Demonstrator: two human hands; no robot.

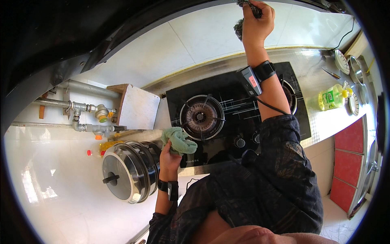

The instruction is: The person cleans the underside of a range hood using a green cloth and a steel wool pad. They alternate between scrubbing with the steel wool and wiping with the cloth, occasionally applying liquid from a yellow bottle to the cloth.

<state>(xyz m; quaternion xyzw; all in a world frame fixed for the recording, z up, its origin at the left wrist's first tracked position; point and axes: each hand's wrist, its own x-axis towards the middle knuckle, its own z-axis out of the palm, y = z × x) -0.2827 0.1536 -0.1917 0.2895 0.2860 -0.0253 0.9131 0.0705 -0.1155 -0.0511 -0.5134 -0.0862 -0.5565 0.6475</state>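
Observation:
A green cloth (179,141) is bunched in my left hand (169,160), over the front left corner of the black glass gas hob (234,122). My right hand (259,23) is raised at the far wall, with its fingers closed on a dark steel wool scourer (255,11). A second clump of steel wool (239,29) shows beside that wrist; whether it joins the first is hidden by the hand. The left burner (200,116) lies between my hands. My right forearm partly covers the right burner (288,96).
Stacked steel pots with a glass lid (118,174) stand to the left, near an oil bottle (106,148) and metal gas pipes (77,109). On the right counter are a detergent bottle (330,97), a knife (331,73) and several dishes (342,62). A dark hood (61,39) overhangs the upper left.

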